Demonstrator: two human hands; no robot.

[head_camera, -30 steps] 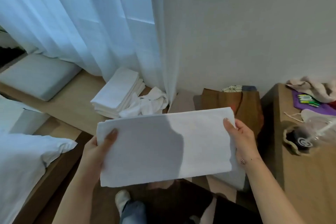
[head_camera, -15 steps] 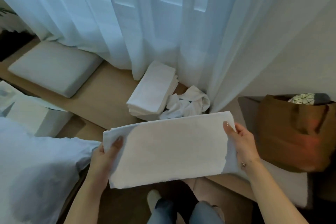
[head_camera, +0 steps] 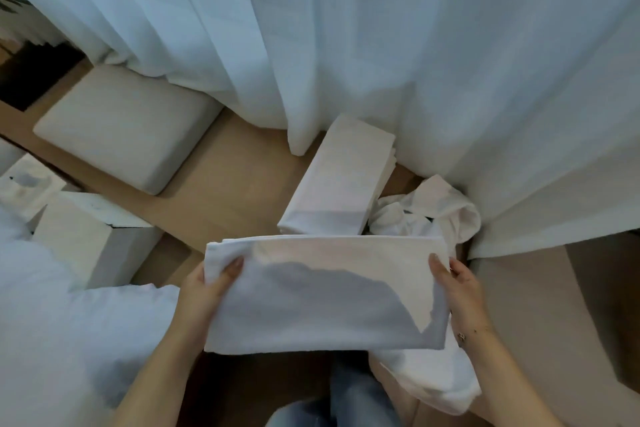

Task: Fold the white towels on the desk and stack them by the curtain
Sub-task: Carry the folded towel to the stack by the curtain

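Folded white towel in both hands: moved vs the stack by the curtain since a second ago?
Yes. The folded white towel has closed in on the stack, its far edge now overlapping it.

You're holding a plain white folded towel, grey where shadow crosses it. The stack of towels and the crumpled one are white too. The curtain is sheer bluish-white, the tabletop light tan wood, the cushion pale grey.
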